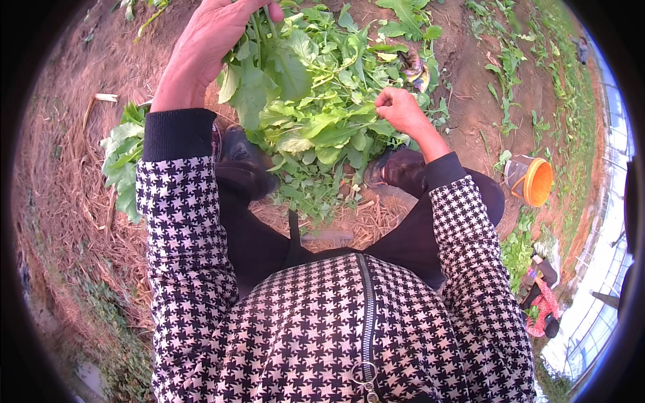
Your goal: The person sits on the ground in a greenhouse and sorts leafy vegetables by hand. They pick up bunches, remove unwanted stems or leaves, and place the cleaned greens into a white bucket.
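Observation:
My left hand (219, 45), at the top left, grips a bunch of leafy greens (264, 70) by the stems, and the leaves hang down. Over the right side of a heap of loose green leaves (322, 121), my right hand (400, 111) has its fingers pinched on the end of a leafy green (352, 118). The heap lies on the soil between my feet. A crumpled multicoloured cloth or glove (416, 72) lies just beyond my right hand, partly among the leaves.
An orange-rimmed bucket (537, 182) lies tilted at the right. More cut greens (125, 156) rest beside my left sleeve. Rows of plants (509, 65) grow at the right. A person in red (543, 307) is low to the ground at the lower right. Dry straw (85, 201) covers soil at the left.

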### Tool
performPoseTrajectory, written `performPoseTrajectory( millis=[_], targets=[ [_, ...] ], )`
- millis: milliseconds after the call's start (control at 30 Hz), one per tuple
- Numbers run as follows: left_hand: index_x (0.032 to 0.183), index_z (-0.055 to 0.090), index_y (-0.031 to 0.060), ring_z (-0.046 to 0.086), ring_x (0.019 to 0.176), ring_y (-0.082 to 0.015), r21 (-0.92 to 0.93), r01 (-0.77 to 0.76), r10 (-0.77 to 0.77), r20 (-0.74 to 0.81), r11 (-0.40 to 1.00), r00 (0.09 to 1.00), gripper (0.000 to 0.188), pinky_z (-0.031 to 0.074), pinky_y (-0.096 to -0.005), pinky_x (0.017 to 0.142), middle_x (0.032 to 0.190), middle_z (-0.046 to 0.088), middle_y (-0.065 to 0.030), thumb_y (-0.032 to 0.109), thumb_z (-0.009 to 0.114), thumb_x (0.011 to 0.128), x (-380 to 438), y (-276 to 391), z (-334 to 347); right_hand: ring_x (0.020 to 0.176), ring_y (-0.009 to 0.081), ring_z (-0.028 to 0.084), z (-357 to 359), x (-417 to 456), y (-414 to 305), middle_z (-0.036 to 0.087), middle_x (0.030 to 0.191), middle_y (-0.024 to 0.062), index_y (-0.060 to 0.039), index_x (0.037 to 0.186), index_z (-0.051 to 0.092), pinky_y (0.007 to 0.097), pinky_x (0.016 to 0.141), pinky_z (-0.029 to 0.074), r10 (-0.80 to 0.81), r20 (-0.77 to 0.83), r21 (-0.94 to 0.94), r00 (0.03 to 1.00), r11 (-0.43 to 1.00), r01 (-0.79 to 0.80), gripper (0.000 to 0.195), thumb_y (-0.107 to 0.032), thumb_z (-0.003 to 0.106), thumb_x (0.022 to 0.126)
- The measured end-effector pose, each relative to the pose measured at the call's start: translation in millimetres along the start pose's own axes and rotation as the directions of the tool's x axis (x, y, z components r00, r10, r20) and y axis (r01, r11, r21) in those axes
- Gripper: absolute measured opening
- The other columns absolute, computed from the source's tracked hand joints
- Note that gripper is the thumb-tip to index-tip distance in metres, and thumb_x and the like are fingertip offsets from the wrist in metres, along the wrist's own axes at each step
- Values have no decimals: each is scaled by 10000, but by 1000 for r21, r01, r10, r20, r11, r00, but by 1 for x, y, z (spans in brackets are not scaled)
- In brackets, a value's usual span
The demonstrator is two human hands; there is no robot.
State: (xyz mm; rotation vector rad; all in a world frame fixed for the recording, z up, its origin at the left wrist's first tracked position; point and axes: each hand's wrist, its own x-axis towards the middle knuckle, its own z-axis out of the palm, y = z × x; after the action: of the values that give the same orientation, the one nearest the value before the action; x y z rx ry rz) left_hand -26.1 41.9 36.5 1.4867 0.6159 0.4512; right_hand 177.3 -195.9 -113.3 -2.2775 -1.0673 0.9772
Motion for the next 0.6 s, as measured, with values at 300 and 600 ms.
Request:
performPoseTrajectory(
  millis=[300, 600],
  targets=[
    [823, 621, 94, 472, 686, -29, 135, -59, 53, 45, 989, 998, 86, 392, -195, 622, 758, 551, 64, 148, 687, 816, 5, -20, 10, 801, 103, 609, -63, -15, -95, 645, 903, 47, -15, 1055, 570, 239, 663, 496, 17, 21, 528, 1000, 849, -26, 189, -90, 551, 883],
    [925, 643, 32, 585, 769, -112, 442, -215, 165, 149, 871, 975, 239, 468, -302, 723, 829, 659, -84, 180, 722, 755, -3, -30, 51, 770, 109, 616, -50, -9, -144, 645, 887, 63, 18, 1030, 586, 237, 629, 487, -210, 57, 541, 976, 828, 147, 182, -87, 541, 888]
  ],
)
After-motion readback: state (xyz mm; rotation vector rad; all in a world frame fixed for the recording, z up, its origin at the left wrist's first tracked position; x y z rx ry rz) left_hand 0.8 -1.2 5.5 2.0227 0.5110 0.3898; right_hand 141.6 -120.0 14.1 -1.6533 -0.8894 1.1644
